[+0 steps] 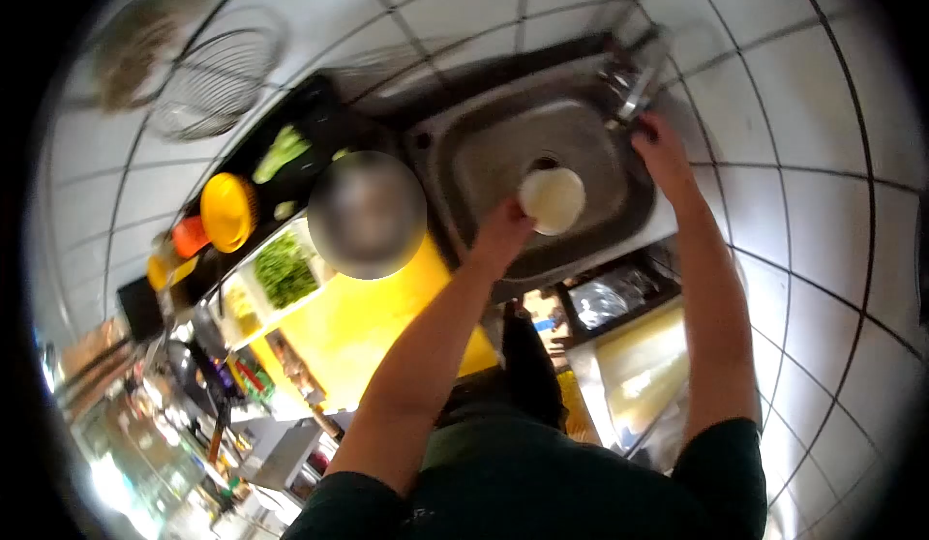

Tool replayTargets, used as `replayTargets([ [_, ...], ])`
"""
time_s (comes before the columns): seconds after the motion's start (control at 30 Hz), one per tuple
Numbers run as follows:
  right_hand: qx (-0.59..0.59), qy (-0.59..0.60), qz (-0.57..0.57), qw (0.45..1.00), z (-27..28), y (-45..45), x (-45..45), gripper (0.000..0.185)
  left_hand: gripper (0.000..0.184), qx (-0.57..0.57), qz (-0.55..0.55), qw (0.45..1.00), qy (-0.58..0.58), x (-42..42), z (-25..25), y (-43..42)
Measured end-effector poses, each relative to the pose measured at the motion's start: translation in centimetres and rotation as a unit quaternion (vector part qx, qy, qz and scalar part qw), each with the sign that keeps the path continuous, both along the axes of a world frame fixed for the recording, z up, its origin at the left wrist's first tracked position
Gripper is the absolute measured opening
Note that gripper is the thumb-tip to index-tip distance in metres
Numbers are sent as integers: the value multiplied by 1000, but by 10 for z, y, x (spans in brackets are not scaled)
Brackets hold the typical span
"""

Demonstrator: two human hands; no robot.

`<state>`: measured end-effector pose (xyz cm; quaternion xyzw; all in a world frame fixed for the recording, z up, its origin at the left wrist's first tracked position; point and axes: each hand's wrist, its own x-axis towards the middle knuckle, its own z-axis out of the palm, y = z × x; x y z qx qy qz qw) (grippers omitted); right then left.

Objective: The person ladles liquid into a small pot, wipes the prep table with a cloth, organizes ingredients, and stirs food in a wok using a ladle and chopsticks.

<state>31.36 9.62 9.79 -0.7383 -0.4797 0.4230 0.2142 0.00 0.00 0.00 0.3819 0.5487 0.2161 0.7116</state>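
Over the metal sink [464, 167], my left hand [505, 233] grips the near-left edge of a small, pale, round bowl [554, 201]. Part of the dark drain [545, 163] shows just beyond the bowl. What the bowl contains, if anything, is too blurred to make out. On the sink's right side, my right hand [664, 158] is closed at the faucet [631, 95], its fingertips partly hidden against the metal.
Left of the sink lies a yellow cutting board [358, 322], with a container of chopped greens [284, 269] beside it. A yellow bowl [228, 213] stands farther left. A wire basket [215, 83] hangs on the tiled wall, which also closes in on the right.
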Motion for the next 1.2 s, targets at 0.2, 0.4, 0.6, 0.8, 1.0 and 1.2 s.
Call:
replayTargets([
  [0.2, 44, -304, 275, 911, -28, -45, -50, 54, 46, 149, -135, 950, 240, -26, 67, 3],
  [0.4, -21, -369, 338, 866, -29, -51, -69, 56, 48, 409, -256, 797, 364, -31, 85, -26],
  [0.6, 7, -365, 384, 848, 13, -31, -99, 54, 54, 555, -360, 638, 395, -61, 152, -44],
  [0.8, 65, -310, 410, 855, 59, -29, -140, 52, 66, 510, 73, 789, 334, -141, 257, -42],
  [1.0, 71, -260, 437, 858, 84, -42, -179, 59, 34, 338, 381, 859, 47, -203, 288, 18],
  [1.2, 94, -267, 488, 826, 126, -81, -218, 53, 34, 384, 379, 792, 285, -231, 255, 14],
])
